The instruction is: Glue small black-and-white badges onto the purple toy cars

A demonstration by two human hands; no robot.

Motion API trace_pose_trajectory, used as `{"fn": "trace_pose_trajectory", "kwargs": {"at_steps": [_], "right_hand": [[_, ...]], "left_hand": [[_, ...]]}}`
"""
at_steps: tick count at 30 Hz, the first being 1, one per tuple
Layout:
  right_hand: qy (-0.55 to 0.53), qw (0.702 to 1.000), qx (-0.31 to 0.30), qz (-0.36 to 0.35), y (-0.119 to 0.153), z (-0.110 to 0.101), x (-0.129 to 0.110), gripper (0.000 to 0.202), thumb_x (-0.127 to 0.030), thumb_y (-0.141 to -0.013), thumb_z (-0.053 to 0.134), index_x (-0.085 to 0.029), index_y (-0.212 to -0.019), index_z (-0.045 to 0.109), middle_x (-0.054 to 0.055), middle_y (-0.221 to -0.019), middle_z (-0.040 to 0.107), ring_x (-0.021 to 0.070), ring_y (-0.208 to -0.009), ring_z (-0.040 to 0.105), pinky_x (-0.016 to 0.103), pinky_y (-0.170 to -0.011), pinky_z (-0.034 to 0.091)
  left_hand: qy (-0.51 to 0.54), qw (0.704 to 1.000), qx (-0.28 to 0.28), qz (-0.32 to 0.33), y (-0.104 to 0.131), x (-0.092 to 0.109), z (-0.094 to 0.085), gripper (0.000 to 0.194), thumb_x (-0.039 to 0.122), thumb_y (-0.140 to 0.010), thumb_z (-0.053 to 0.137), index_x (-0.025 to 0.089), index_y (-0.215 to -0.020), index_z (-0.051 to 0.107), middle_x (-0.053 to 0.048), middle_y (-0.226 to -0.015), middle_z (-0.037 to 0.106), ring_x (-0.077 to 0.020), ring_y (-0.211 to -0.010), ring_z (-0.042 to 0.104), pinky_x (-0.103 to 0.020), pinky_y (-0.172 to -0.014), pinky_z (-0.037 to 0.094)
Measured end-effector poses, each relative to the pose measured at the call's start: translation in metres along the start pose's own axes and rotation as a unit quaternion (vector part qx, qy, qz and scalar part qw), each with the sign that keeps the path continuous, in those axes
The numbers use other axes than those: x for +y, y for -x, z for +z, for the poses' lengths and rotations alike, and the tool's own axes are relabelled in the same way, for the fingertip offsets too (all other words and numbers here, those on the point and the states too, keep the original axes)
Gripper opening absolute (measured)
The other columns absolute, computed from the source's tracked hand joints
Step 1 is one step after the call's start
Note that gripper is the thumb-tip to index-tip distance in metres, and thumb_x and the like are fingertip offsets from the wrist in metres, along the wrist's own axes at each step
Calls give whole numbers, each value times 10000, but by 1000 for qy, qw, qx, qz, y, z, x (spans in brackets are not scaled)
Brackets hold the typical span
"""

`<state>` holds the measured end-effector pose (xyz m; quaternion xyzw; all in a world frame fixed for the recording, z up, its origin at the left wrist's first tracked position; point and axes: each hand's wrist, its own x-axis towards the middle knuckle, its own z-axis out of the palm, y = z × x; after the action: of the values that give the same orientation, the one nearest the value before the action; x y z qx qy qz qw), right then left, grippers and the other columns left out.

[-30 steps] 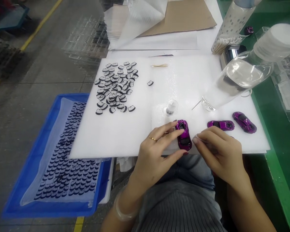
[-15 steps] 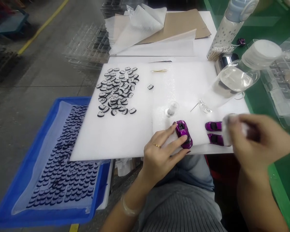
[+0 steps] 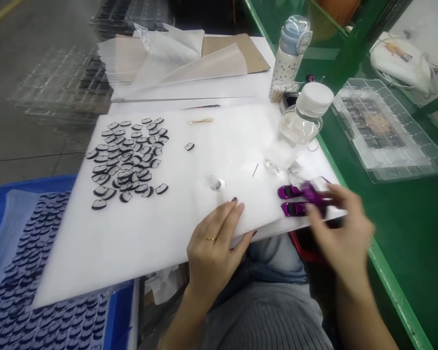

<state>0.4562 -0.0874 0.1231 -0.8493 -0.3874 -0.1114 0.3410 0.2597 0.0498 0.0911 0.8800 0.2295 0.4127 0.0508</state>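
Note:
My right hand [image 3: 345, 231] pinches a purple toy car [image 3: 311, 192], blurred by motion, at the right end of the white foam board [image 3: 182, 233]. It hangs over or beside two more purple toy cars, a rear one [image 3: 288, 192] and a front one [image 3: 294, 209], both partly covered. My left hand [image 3: 213, 240] lies on the board's front edge with fingers stretched and thumb apart, holding nothing. A small transparent cup [image 3: 216, 182] stands just beyond its fingertips. Crumpled white cloth or tissue [image 3: 297, 170] is behind the cars.
Small black-edged curved pieces [image 3: 127, 160] are heaped on the left. A transparent bottle [image 3: 295, 131], a drinking bottle [image 3: 290, 53] and cotton swabs [image 3: 282, 91] stand at right. The blue tray [image 3: 118, 311] holds rows of dark pieces. A plastic case [image 3: 383, 126] lies on the green bench.
The purple car under my left hand is gone from there; my right hand now holds a purple car and no longer the white wad. The view has swung right.

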Motion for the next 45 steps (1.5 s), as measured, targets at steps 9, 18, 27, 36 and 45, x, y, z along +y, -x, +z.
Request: {"fn": "trace_pose_trajectory", "kwargs": {"at_steps": [9,18,27,36,45], "right_hand": [[136,975,24,173,-28,-37,113,396,-428,-862,542,-208,-1138,721,193,-1145,747,418,-1149,685,589,-1011,505],[9,992,-91,87,-60,-1,68,539,-370,-783,643,-185,-1284,719,118,-995,808,276,-712,720,505,-837,572],[-99,984,85,119,-64,-1,92,544,-345,-748,741,-161,-1251,646,120,-953,753,247,-793,733,392,-713,623],[-370,868,-324,-68,-50,2,-39,394,-201,-909,681,-242,-1294,609,44,-1021,792,180,-880,774,339,-814,662],[-294,955,-38,18,-39,66,-75,307,-378,-843,757,-222,-965,522,32,-918,647,178,-780,665,365,-705,633]], "left_hand": [[2,1000,12,11,-1,0,2,296,179,-861,812,88,-1131,736,-149,-1089,796,-298,-1005,745,-391,-865,591],[7,1000,4,-2,2,1,2,283,185,-894,765,135,-1168,712,-130,-1126,790,-288,-1029,737,-400,-876,591],[9,1000,5,-8,2,0,3,302,180,-891,756,167,-1188,704,-116,-1135,791,-292,-1025,737,-416,-860,600],[81,995,-18,-58,3,4,-11,641,241,-913,755,152,-1496,506,-161,-1318,692,-295,-1179,698,-400,-960,609],[-3,994,50,-96,12,16,-18,356,172,-888,793,189,-1232,702,-81,-976,756,-237,-854,708,-387,-795,571]]}}
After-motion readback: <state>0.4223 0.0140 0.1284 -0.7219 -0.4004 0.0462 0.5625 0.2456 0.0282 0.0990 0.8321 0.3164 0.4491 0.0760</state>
